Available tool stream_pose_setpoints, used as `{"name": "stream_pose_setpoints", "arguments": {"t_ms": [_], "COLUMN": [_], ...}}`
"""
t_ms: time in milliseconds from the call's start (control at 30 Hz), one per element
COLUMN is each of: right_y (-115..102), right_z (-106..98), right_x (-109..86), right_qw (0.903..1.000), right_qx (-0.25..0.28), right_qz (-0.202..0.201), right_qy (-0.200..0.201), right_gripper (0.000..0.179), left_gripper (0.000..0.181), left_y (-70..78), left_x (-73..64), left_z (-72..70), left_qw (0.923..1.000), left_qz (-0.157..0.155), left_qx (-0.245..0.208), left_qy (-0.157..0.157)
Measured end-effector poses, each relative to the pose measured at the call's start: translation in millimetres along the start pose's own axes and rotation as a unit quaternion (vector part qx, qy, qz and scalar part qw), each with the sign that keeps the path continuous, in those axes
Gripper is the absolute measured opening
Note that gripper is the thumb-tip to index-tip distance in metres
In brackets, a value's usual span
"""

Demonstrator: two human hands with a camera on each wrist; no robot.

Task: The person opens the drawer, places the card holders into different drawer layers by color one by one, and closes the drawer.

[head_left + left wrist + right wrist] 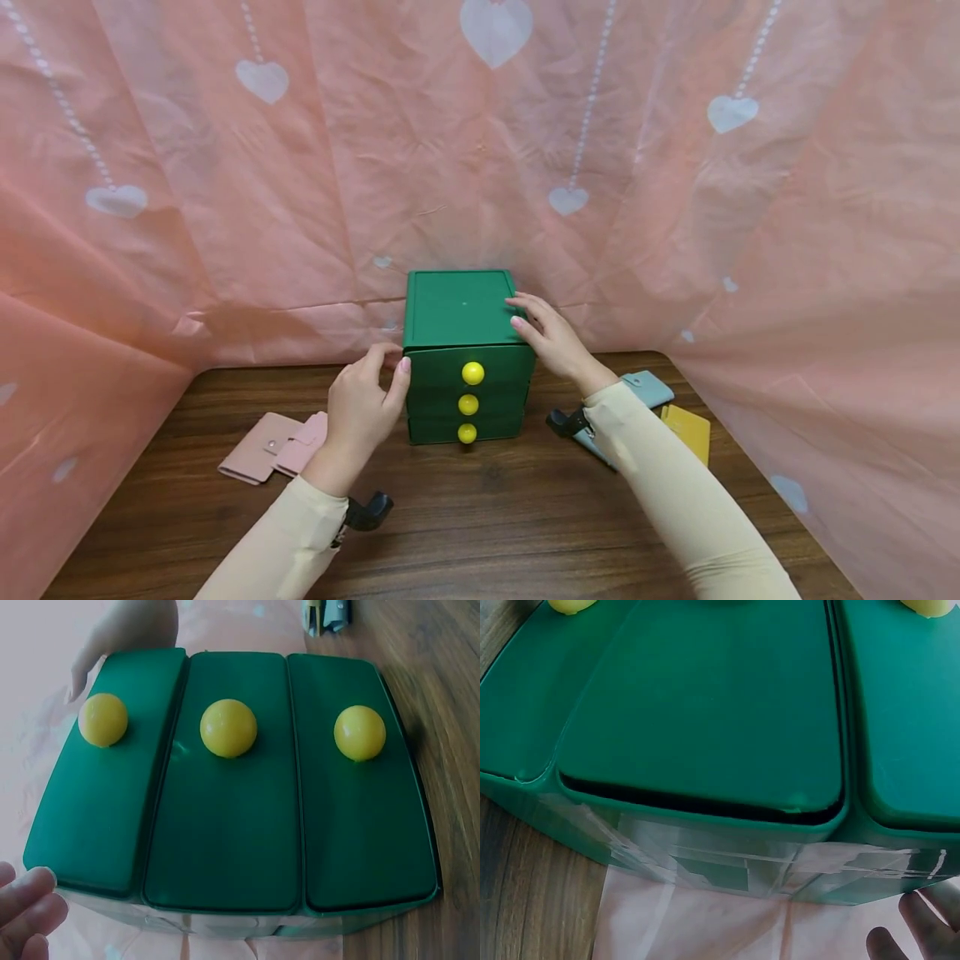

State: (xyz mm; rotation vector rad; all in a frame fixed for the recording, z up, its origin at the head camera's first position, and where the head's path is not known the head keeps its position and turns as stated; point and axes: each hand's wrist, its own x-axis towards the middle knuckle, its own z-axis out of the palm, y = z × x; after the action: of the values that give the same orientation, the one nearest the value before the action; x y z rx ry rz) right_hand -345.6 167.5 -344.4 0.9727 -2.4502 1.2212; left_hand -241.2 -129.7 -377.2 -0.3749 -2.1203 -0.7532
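A green three-drawer box (465,312) stands on the table, its drawers stacked one above another. Each drawer front carries a round yellow knob (472,372), and all the drawers are pushed in. My left hand (363,408) is at the box's upper left edge, thumb near the front corner and fingers along the side. In the left wrist view its fingertips (30,896) lie beside the top drawer's end. My right hand (555,337) is at the upper right edge with its fingers extended. Neither hand holds anything.
Two pink snap wallets (258,447) lie on the wooden table (480,533) left of the box. Light blue wallets (648,389) and a yellow one (687,433) lie on the right, partly behind my right sleeve. A pink curtain (450,167) hangs close behind the box.
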Motion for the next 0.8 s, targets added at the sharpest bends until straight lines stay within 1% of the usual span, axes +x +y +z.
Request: {"name": "stream_pose_setpoints", "arguments": {"t_ms": [133, 300, 467, 567, 700, 800], "right_y": [0, -1, 0, -18, -42, -42], "right_z": [0, 1, 0, -5, -12, -13], "right_x": [0.5, 1.9, 0.8, -1.5, -2.8, -2.1], "right_qw": [1.0, 0.9999, 0.9999, 0.9996, 0.9983, 0.9978], "right_qx": [0.003, 0.009, 0.005, 0.02, 0.04, 0.046], "right_qz": [0.003, 0.007, 0.005, 0.009, 0.02, 0.02], "right_qy": [0.0, -0.002, -0.008, -0.019, -0.036, -0.042], "right_gripper": [0.043, 0.044, 0.044, 0.043, 0.042, 0.042], "left_gripper": [0.024, 0.024, 0.023, 0.023, 0.023, 0.023], "left_y": [4.3, 10.4, 15.9, 19.8, 23.7, 26.1], "left_x": [-1.1, -2.3, -4.5, -5.1, -5.4, -6.2], "left_z": [1.7, 4.9, 11.7, 16.2, 21.6, 24.6], "left_qw": [1.0, 0.9998, 0.9996, 0.9993, 0.9991, 0.999], "left_qz": [0.004, 0.011, 0.013, 0.014, 0.019, 0.022], "left_qx": [-0.006, -0.013, -0.023, -0.03, -0.032, -0.032], "left_qy": [0.006, 0.006, -0.005, -0.015, -0.02, -0.024]}}
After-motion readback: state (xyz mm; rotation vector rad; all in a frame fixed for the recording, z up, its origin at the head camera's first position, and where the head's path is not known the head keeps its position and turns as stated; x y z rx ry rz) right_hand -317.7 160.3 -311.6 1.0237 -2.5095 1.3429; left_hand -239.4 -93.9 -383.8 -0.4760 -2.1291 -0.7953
